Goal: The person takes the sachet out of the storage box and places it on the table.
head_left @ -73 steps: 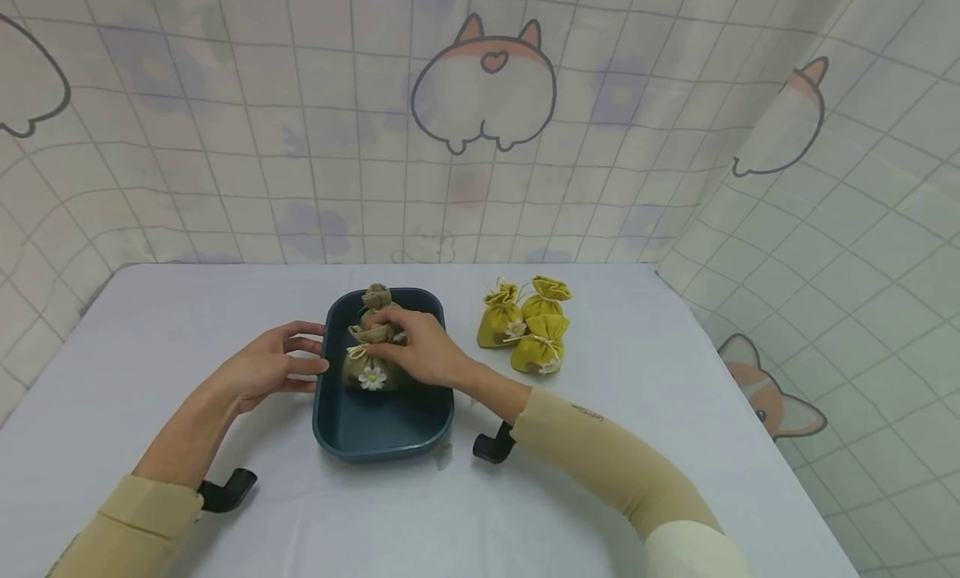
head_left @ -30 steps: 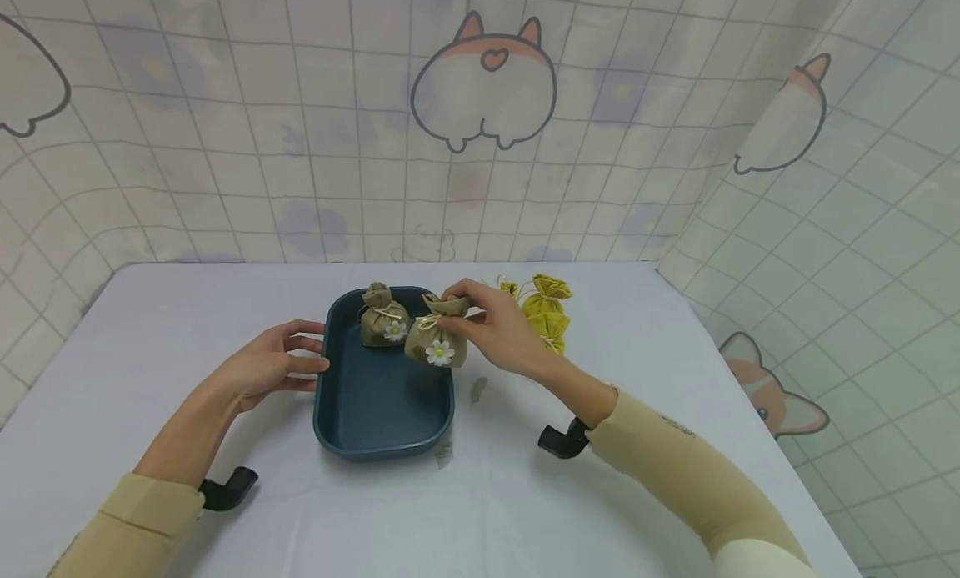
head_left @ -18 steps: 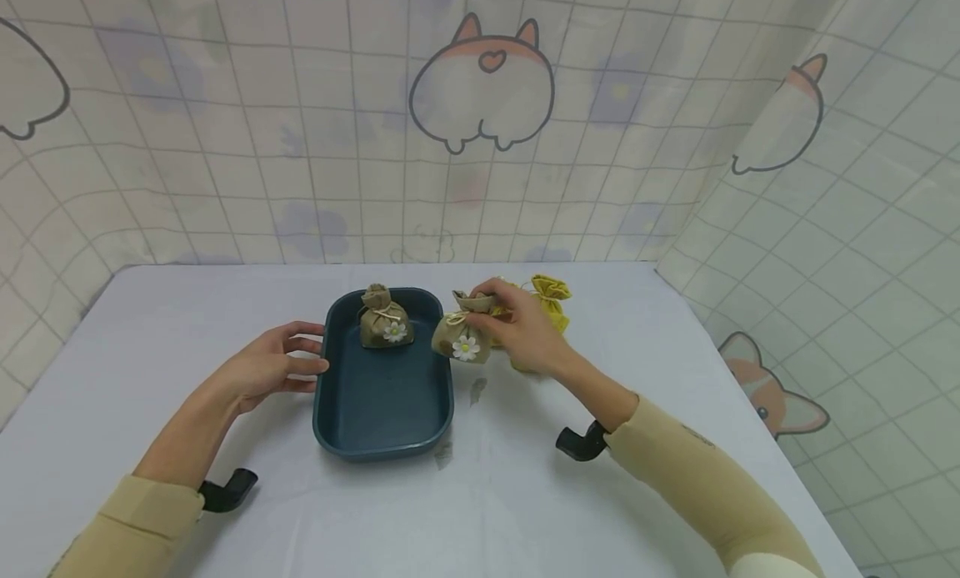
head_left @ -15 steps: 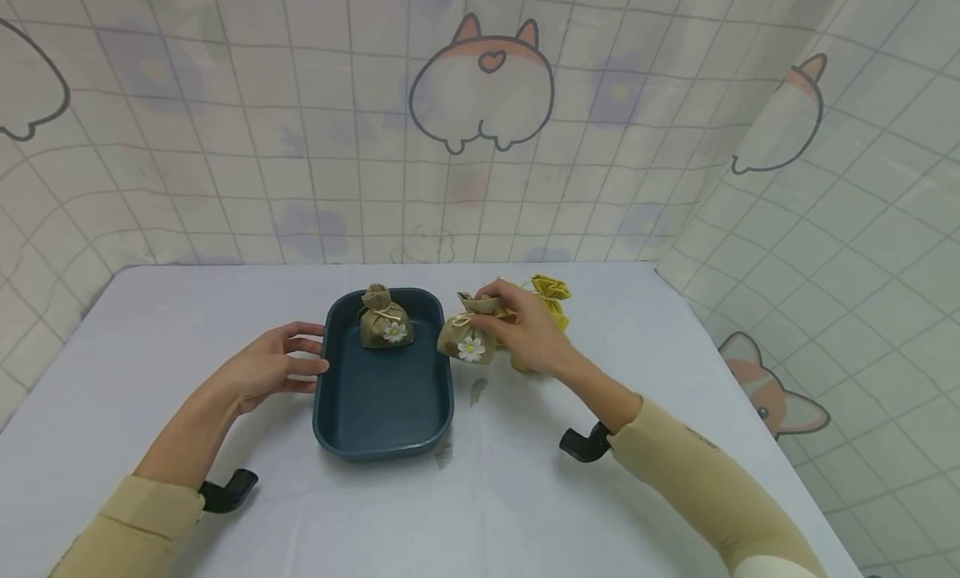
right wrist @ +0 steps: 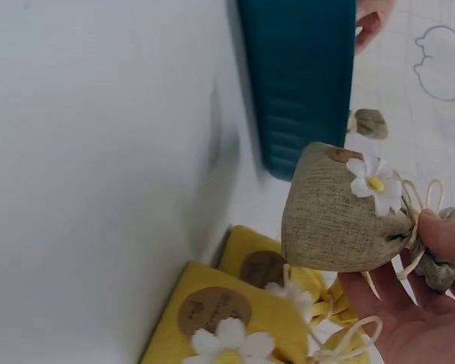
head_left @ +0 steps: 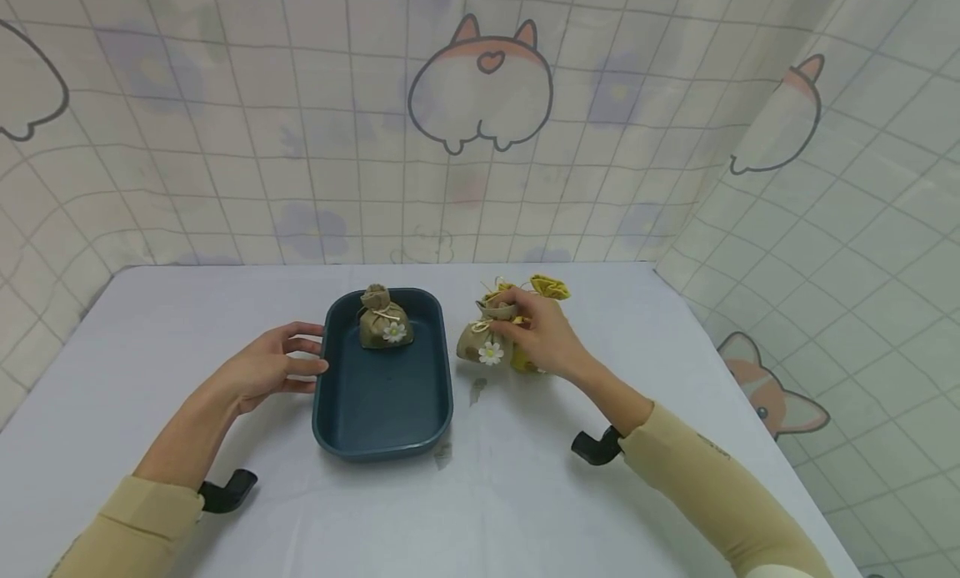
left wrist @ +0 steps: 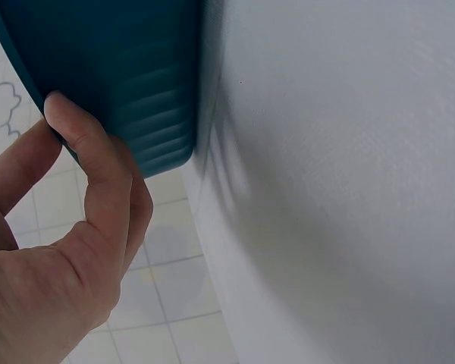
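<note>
A beige drawstring pouch (head_left: 483, 340) with a white daisy is held just right of the dark teal tray (head_left: 382, 411). My right hand (head_left: 547, 332) pinches it by its gathered neck; in the right wrist view the pouch (right wrist: 341, 212) lies sideways across the frame, thumb and fingers at its tie. A second beige pouch (head_left: 386, 321) sits inside the tray at its back. My left hand (head_left: 262, 365) touches the tray's left side with loosely extended fingers; the left wrist view shows fingertips (left wrist: 61, 110) near the tray's rim (left wrist: 23, 68).
Yellow drawstring pouches (right wrist: 227, 311) stand close behind and right of the held pouch, partly hidden by my right hand in the head view. The white-covered table (head_left: 480, 511) meets a grid-patterned curtain (head_left: 480, 194) at the back.
My right hand has taken the beige pouch from the tray and carried it over the right rim to beside the yellow pouches. The left hand has stayed at the tray.
</note>
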A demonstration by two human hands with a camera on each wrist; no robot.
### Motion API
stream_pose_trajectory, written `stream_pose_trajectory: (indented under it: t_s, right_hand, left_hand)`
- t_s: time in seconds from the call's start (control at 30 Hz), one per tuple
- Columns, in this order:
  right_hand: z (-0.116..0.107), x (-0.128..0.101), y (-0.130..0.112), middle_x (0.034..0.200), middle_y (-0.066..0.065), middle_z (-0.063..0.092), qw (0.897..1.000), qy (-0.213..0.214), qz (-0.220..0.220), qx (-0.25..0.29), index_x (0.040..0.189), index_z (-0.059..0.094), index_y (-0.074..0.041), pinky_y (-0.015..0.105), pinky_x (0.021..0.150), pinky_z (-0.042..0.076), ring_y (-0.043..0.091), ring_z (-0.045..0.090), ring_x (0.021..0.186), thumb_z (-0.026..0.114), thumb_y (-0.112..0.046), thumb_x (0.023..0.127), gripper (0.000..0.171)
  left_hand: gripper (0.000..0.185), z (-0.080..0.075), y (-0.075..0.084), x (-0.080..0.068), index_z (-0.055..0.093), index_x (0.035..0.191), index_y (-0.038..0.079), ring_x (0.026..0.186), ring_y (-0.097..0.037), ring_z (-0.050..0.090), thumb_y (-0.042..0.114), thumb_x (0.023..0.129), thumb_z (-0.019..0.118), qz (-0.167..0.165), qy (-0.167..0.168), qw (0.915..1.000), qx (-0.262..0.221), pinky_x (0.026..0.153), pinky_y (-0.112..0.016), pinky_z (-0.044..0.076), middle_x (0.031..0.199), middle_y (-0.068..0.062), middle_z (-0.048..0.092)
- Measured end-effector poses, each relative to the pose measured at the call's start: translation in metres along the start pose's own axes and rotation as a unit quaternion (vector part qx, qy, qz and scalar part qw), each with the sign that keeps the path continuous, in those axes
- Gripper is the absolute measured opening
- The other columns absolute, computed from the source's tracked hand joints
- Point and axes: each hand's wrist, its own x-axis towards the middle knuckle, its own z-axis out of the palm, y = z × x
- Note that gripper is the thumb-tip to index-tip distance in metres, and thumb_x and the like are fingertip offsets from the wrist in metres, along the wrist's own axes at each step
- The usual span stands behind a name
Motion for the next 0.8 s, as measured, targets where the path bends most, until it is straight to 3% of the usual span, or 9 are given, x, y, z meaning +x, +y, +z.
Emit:
stream_pose_trajectory:
  t_s: [0.4,0.8]
  right_hand:
    - [0.009,0.001,0.020,0.112,0.010,0.069,0.998,-0.035,-0.002,-0.050,0.114,0.067,-0.004,0.037,0.087,0.059,0.024,0.066,0.103,0.073,-0.003,0.096,0.020]
    - [0.003,0.005,0.010,0.118,0.012,0.068,0.999,-0.030,0.001,-0.040,0.118,0.065,-0.001,0.035,0.093,0.057,0.027,0.065,0.113,0.075,0.001,0.092,0.028]
  left_hand:
    - [0.075,0.000,0.000,0.000,0.022,0.157,-0.006,0.099,-0.024,0.065,0.006,0.099,0.068,0.002,0.000,1.0000,-0.002,0.084,-0.037,0.060,0.142,-0.032,0.039]
    - [0.074,0.001,0.001,0.001,0.022,0.157,-0.004,0.101,-0.027,0.064,0.004,0.099,0.066,-0.001,0.002,1.0000,-0.008,0.085,-0.037,0.060,0.141,-0.031,0.040]
